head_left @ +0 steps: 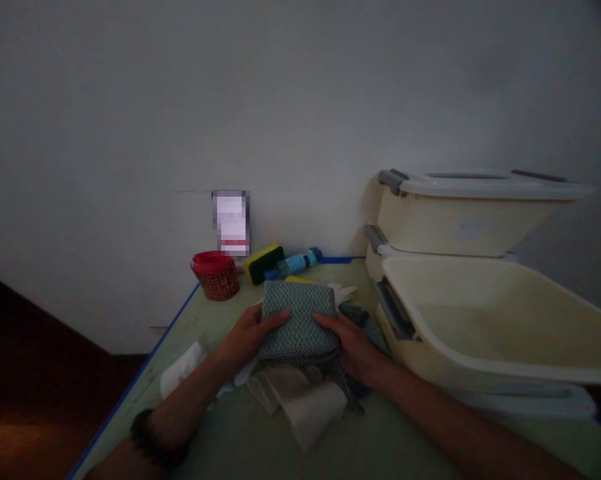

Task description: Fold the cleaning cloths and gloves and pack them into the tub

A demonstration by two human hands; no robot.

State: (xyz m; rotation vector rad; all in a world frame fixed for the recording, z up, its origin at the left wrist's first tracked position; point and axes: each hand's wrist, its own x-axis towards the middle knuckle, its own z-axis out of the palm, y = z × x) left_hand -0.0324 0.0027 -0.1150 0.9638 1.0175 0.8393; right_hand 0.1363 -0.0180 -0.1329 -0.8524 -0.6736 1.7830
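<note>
A folded green-grey woven cloth (299, 320) is held up in front of me between both hands. My left hand (253, 331) grips its left edge, thumb on the front face and fingers behind. On the opposite edge my right hand (353, 343) has the same hold, its thumb pressed on the front. The fingers behind the cloth are hidden. A beige cloth (310, 403) lies crumpled on the table just below. Behind my right hand is a dark green cloth (375, 331), partly covered. White crumpled cloth (183, 368) lies beside my left forearm.
At the back stand a red woven basket (215, 277), a yellow-green sponge (264, 264), a blue-labelled bottle (295, 263) and a blurred screen (231, 223) by the wall. Cream storage bins (430, 353) fill the right; the front one is open, with a lidded one (465, 223) behind.
</note>
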